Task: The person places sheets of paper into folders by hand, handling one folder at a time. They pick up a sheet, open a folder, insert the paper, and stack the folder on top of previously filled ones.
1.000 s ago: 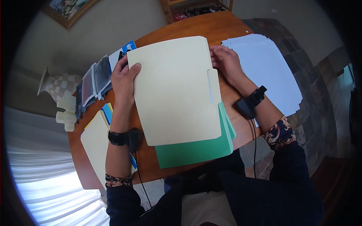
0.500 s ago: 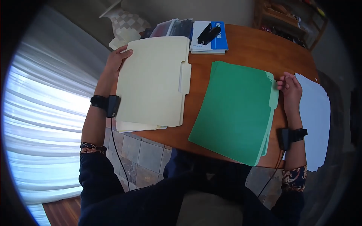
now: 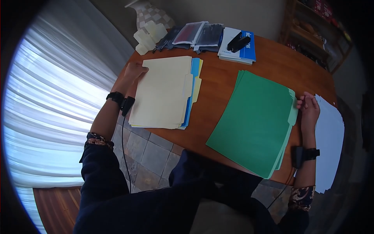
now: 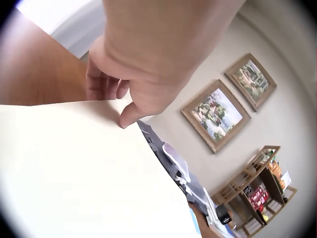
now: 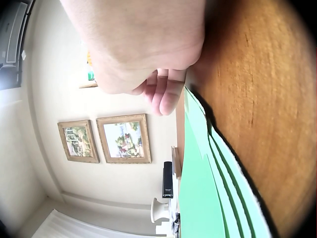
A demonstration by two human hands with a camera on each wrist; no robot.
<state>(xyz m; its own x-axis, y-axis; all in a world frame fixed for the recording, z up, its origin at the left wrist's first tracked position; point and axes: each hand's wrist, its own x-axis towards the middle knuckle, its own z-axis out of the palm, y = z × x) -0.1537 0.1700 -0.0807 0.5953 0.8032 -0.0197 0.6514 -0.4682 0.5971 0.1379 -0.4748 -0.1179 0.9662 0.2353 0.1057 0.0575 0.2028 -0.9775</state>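
At the upper left corner of a cream file folder [image 3: 161, 91], my left hand [image 3: 135, 70] pinches the edge. In the left wrist view its thumb lies on the folder's face and the other fingers are curled at the edge. This folder rests over blue [image 3: 194, 67] and yellow folders [image 3: 196, 91], whose tabs stick out to the right. Beside the tabbed edge of a stack of green folders [image 3: 253, 121] is my right hand [image 3: 310, 111], its fingers loosely curled with nothing in them. The right wrist view shows its fingertips close by the green folders' corner [image 5: 190, 106].
A stack of white paper [image 3: 329, 144] lies right of the right hand. At the back are a notebook [image 3: 249, 48] with a black stapler [image 3: 238, 42] on it, zip pouches [image 3: 191, 33] and a checkered vase [image 3: 156, 17]. The table's near edge runs below both folder stacks.
The cream folder has moved left, off the green folders and down onto the blue and yellow ones, with the left hand at its corner. The right hand stays beside the green stack.
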